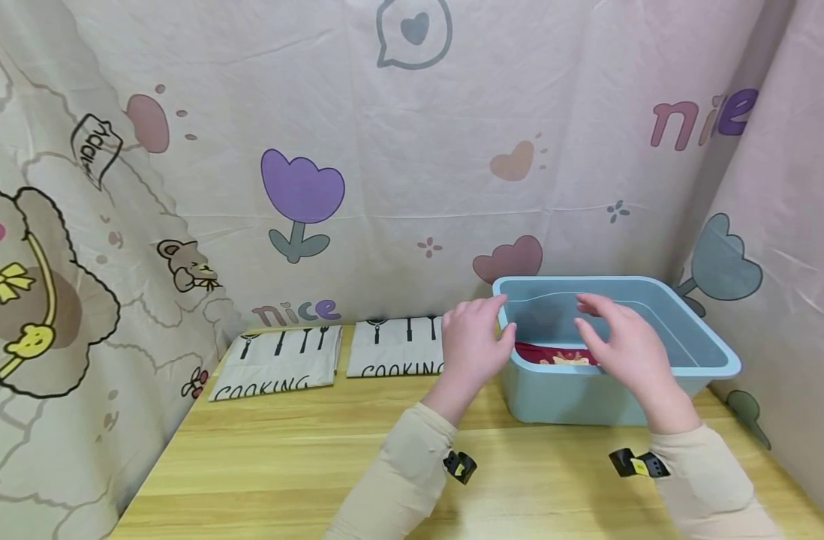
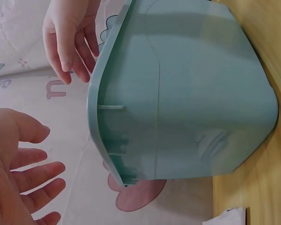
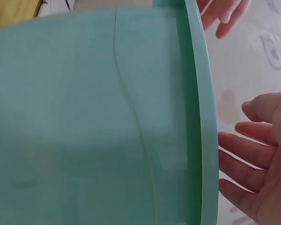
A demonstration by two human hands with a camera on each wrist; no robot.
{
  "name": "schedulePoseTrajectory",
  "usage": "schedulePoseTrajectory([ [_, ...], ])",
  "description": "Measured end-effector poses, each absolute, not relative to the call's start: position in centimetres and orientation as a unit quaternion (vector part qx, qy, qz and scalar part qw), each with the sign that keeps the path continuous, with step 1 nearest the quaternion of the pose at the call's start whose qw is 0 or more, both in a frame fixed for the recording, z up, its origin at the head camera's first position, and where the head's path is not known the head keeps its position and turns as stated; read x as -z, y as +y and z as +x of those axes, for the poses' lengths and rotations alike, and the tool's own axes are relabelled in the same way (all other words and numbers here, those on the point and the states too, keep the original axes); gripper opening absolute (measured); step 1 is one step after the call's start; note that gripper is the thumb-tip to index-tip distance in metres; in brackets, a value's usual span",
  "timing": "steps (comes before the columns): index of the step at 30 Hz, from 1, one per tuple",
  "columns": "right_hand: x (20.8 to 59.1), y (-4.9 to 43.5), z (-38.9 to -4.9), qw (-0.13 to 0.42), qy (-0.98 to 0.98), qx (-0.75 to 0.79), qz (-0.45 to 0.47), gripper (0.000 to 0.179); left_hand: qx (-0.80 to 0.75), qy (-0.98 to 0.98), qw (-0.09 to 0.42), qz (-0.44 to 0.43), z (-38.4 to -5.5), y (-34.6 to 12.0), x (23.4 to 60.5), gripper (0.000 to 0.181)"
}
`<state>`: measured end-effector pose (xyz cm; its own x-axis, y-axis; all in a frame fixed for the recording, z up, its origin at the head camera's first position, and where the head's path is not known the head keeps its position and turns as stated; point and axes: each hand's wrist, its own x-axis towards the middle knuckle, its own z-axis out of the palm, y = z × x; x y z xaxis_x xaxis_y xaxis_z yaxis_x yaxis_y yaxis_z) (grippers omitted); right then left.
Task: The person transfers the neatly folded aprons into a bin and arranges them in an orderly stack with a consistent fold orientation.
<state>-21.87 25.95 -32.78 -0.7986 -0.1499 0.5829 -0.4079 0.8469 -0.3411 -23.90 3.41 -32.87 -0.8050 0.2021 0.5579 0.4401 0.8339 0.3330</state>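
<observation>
A light blue plastic tub point(image 1: 608, 394) stands at the right of the table, and a red cloth-like thing with a pale printed figure point(image 1: 554, 354) lies inside it. Beside the tub's left rim, my left hand point(image 1: 476, 341) is raised with relaxed, spread fingers and nothing in it. Over the front rim hovers my right hand point(image 1: 621, 341), fingers loosely bent and holding nothing. In the left wrist view the left hand point(image 2: 23, 168) shows apart from the tub wall point(image 2: 187, 93). The right wrist view has the right hand point(image 3: 257, 154) with its fingertips close by the rim point(image 3: 206, 117).
Two folded white cloths printed "COOKING" lie at the back of the wooden table point(image 1: 263, 457): one cloth point(image 1: 277, 364) at the left, the other cloth point(image 1: 395, 349) in the middle. A patterned curtain point(image 1: 385, 150) hangs behind and along both sides.
</observation>
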Motion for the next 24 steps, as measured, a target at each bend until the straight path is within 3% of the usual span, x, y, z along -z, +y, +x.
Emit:
schedulePoseTrajectory([
  [12,33.1,22.4,-21.6,0.313,-0.889,-0.253,0.219,0.043,0.238,-0.895,0.332,-0.176,-22.9,0.9,33.2,0.041],
  [24,34.1,19.1,-21.6,0.343,-0.857,-0.283,0.26,0.042,0.26,-0.881,0.358,-0.168,-22.4,-2.2,34.7,0.045],
])
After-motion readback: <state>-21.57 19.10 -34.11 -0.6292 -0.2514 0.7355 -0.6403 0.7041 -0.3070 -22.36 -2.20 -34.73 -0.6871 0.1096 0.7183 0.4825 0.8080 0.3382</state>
